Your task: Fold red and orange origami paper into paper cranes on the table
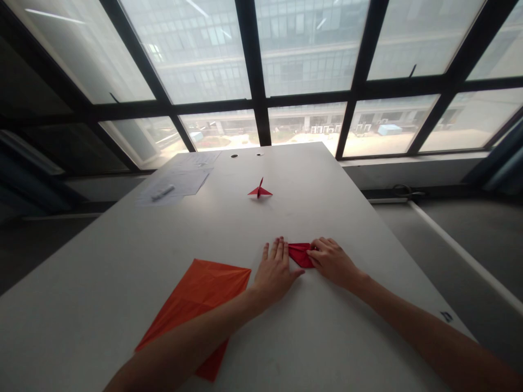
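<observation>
A small piece of folded red paper lies on the white table between my hands. My left hand rests flat at its left edge, fingers stretched out and thumb reaching below the paper. With its fingers bent together, my right hand pinches the paper's right end. Part of that end is hidden under the fingers. Beyond my hands stands a finished red paper crane, its wings spread. A creased orange paper sheet lies to the left, partly covered by my left forearm.
Printed papers lie at the table's far left, with a grey-white cylindrical item on them. Two round holes pierce the far end of the white table. Behind it rise large windows with dark frames. A white pipe runs along the right.
</observation>
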### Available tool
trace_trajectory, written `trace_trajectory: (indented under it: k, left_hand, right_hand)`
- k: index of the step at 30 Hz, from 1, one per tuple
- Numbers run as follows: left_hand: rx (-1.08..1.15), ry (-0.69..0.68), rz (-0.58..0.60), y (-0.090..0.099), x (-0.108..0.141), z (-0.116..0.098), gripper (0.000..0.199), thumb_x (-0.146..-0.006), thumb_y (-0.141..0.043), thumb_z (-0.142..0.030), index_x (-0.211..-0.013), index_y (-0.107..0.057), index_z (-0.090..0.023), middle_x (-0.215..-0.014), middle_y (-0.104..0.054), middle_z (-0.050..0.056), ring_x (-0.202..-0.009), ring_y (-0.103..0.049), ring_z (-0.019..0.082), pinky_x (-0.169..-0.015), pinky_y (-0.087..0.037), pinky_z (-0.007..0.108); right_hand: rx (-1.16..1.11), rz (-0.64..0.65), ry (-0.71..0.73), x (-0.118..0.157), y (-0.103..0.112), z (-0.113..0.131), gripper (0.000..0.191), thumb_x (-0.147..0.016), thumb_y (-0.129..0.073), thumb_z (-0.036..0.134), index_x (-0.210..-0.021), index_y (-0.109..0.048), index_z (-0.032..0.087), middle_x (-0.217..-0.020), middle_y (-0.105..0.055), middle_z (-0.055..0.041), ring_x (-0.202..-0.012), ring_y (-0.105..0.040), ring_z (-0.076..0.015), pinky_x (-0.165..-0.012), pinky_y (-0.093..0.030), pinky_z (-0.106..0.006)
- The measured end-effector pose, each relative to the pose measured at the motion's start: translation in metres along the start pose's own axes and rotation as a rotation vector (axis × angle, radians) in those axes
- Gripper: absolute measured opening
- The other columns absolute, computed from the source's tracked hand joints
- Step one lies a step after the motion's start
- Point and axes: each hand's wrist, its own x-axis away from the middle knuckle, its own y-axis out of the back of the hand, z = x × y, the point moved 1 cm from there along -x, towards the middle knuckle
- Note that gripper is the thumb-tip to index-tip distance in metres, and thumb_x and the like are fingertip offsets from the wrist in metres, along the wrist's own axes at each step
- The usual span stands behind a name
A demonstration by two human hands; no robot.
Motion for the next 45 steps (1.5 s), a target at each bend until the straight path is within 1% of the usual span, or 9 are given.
trace_trajectory:
  k: [4, 8, 14, 18, 22, 25, 31, 38, 45]
  left_hand:
    - [-0.051, 0.128, 0.041, -0.002, -0.002, 0.005, 0.089, -0.089, -0.034, -0.07, -0.144, -0.038, 0.0, -0.15, -0.035, 0.027, -0.144, -0.024, 0.039, -0.116, -0.016, 0.055]
    - [-0.057, 0.179, -0.02, 0.002, -0.002, 0.002, 0.089, -0.089, -0.041, -0.067, -0.144, -0.036, 0.003, -0.148, -0.034, 0.031, -0.143, -0.024, 0.042, -0.115, -0.019, 0.056]
    - [0.105, -0.087, -0.133, 0.015, 0.0, -0.012, 0.044, -0.098, -0.04, -0.04, -0.133, -0.049, -0.015, -0.14, -0.048, 0.018, -0.13, -0.043, 0.03, -0.105, -0.037, 0.046]
    - [0.173, -0.105, -0.107, 0.015, -0.001, -0.013, 0.041, -0.096, -0.045, -0.04, -0.131, -0.05, -0.017, -0.129, -0.053, 0.015, -0.116, -0.051, 0.028, -0.097, -0.044, 0.044]
    - [0.233, -0.142, -0.118, 0.015, -0.004, -0.01, 0.038, -0.099, -0.04, -0.033, -0.133, -0.049, -0.019, -0.128, -0.055, 0.012, -0.12, -0.049, 0.025, -0.106, -0.037, 0.044]
    - [0.271, -0.154, -0.118, 0.016, -0.007, -0.009, 0.036, -0.099, -0.039, -0.03, -0.132, -0.052, -0.022, -0.132, -0.054, 0.01, -0.125, -0.046, 0.024, -0.111, -0.033, 0.043]
    - [0.325, -0.124, -0.11, 0.017, -0.011, -0.006, 0.032, -0.099, -0.04, -0.029, -0.123, -0.06, -0.026, -0.131, -0.055, 0.008, -0.121, -0.049, 0.023, -0.104, -0.04, 0.042]
    - [0.363, -0.109, -0.125, 0.015, -0.015, -0.004, 0.027, -0.096, -0.047, -0.026, -0.118, -0.062, -0.027, -0.125, -0.058, 0.006, -0.119, -0.05, 0.022, -0.102, -0.04, 0.039]
    - [0.355, -0.107, -0.122, 0.013, -0.015, -0.003, 0.026, -0.089, -0.059, -0.024, -0.115, -0.062, -0.026, -0.124, -0.058, 0.005, -0.117, -0.051, 0.022, -0.102, -0.039, 0.039]
  right_hand:
    - [0.007, -0.004, -0.001, 0.0, 0.001, 0.0, 0.021, -0.095, -0.051, 0.017, -0.093, -0.071, 0.021, -0.094, -0.064, -0.0074, -0.09, -0.054, -0.0201, -0.085, -0.035, -0.034]
    - [0.007, -0.011, -0.01, 0.0, 0.0, 0.0, 0.021, -0.095, -0.05, 0.018, -0.094, -0.071, 0.021, -0.094, -0.064, -0.0071, -0.089, -0.054, -0.0199, -0.084, -0.035, -0.033]
    - [-0.056, -0.082, -0.132, 0.0, -0.004, 0.001, 0.02, -0.094, -0.053, 0.024, -0.083, -0.069, 0.019, -0.085, -0.066, -0.0064, -0.084, -0.057, -0.0199, -0.084, -0.037, -0.033]
    - [-0.25, -0.118, -0.329, 0.001, -0.008, -0.005, 0.027, -0.095, -0.049, 0.031, -0.079, -0.068, 0.019, -0.078, -0.068, -0.0047, -0.072, -0.06, -0.0177, -0.07, -0.04, -0.028]
    - [-0.412, -0.165, -0.478, 0.001, -0.012, -0.015, 0.024, -0.093, -0.049, 0.03, -0.089, -0.07, 0.02, -0.082, -0.071, -0.0047, -0.071, -0.063, -0.0177, -0.067, -0.043, -0.027]
    - [-0.406, -0.166, -0.465, 0.0, -0.012, -0.015, 0.02, -0.089, -0.057, 0.032, -0.097, -0.071, 0.02, -0.092, -0.071, -0.0059, -0.076, -0.064, -0.0176, -0.072, -0.045, -0.028]
    - [-0.335, -0.117, -0.439, -0.002, -0.008, -0.002, 0.023, -0.087, -0.059, 0.04, -0.096, -0.071, 0.022, -0.093, -0.068, -0.0063, -0.081, -0.063, -0.0183, -0.072, -0.044, -0.028]
    - [-0.479, -0.08, -0.563, -0.006, -0.015, -0.011, 0.026, -0.076, -0.059, 0.016, -0.1, -0.07, 0.021, -0.079, -0.071, -0.0019, -0.073, -0.065, -0.0167, -0.069, -0.045, -0.026]
    - [-0.277, -0.118, -0.415, 0.0, -0.009, -0.009, 0.019, -0.086, -0.053, 0.015, -0.091, -0.07, 0.022, -0.096, -0.066, -0.0049, -0.087, -0.062, -0.0163, -0.077, -0.044, -0.026]
